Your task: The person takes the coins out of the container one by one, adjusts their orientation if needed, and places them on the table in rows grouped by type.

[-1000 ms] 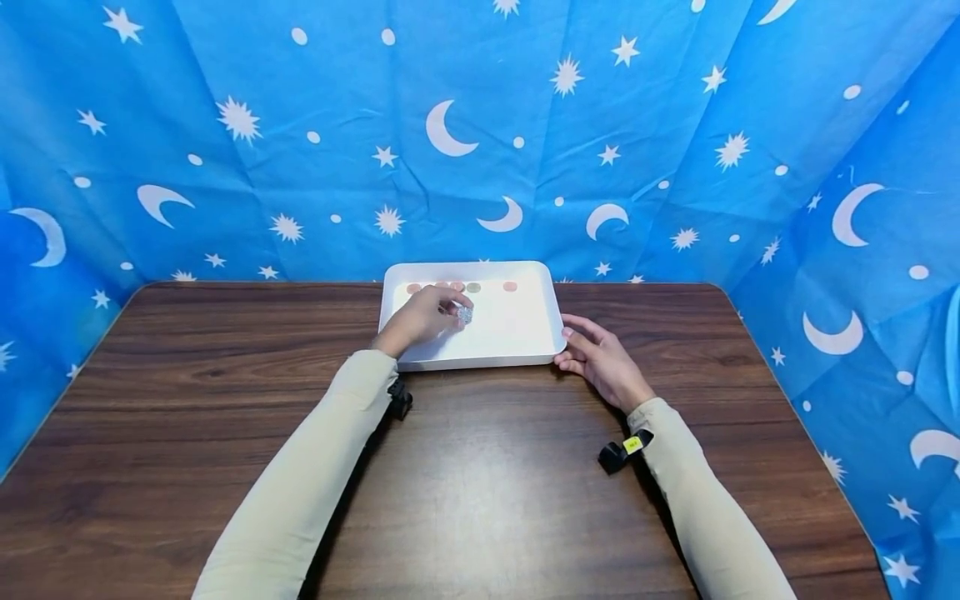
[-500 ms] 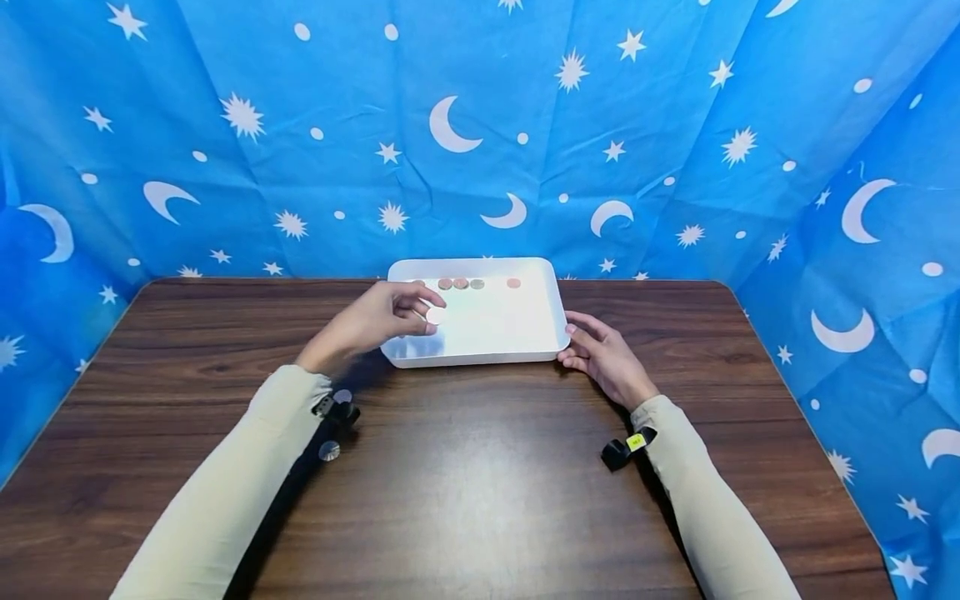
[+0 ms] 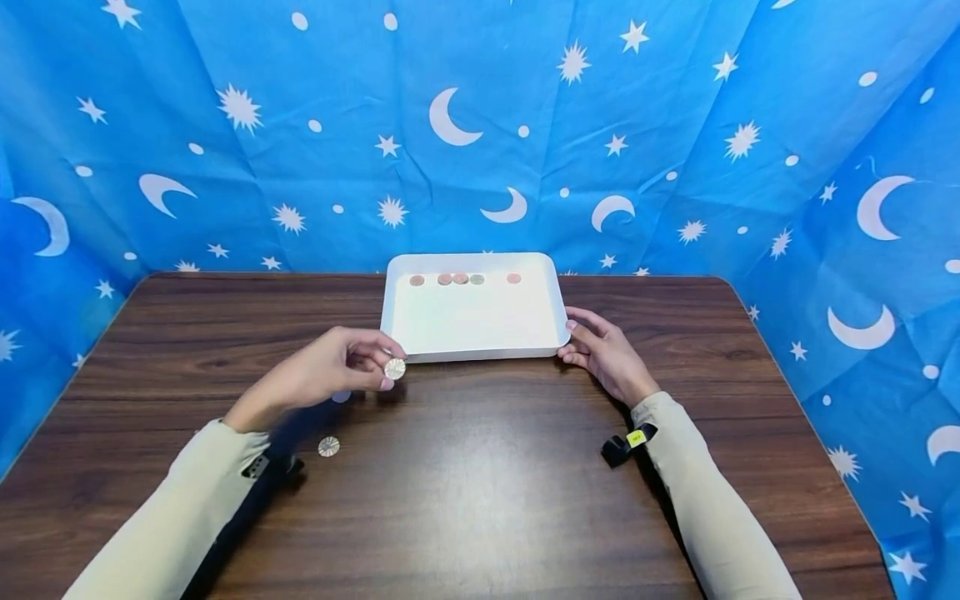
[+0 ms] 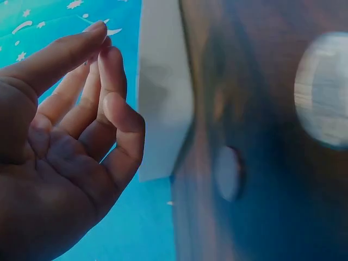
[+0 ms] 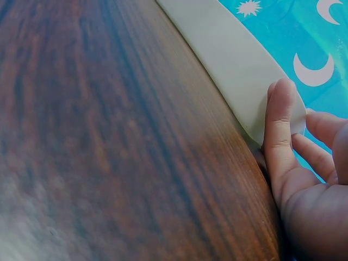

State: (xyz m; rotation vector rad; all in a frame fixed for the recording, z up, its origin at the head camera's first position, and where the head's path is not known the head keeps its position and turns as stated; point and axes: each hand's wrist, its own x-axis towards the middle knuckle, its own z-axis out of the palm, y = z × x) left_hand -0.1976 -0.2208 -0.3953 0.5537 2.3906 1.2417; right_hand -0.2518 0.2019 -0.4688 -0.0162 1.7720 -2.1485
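My left hand (image 3: pixel 330 367) pinches a shiny round coin (image 3: pixel 394 369) with radiating lines, just in front of the white tray's near left corner. In the left wrist view, the fingertips (image 4: pixel 97 27) meet and the coin is hidden. At the tray's near right corner, my right hand (image 3: pixel 603 354) grips the white tray (image 3: pixel 480 353), thumb against its front wall. A row of several coins (image 3: pixel 461 279), mostly copper-coloured and one greyish, lies along the back of the tray. Below the left hand, a silvery coin (image 3: pixel 328 447) lies on the table, with another round coin (image 3: pixel 341 397) partly covered by the hand.
The dark wood-grain table (image 3: pixel 480 483) reaches back to a blue cloth (image 3: pixel 337 92) with white moons and stars. That cloth also hangs along the right side. Each wrist wears a small black camera (image 3: pixel 617 451).
My left hand has drawn back from over the tray, leftward and toward me, with the coin still pinched. Coins on the table have come into view. The right hand stays at the tray's corner.
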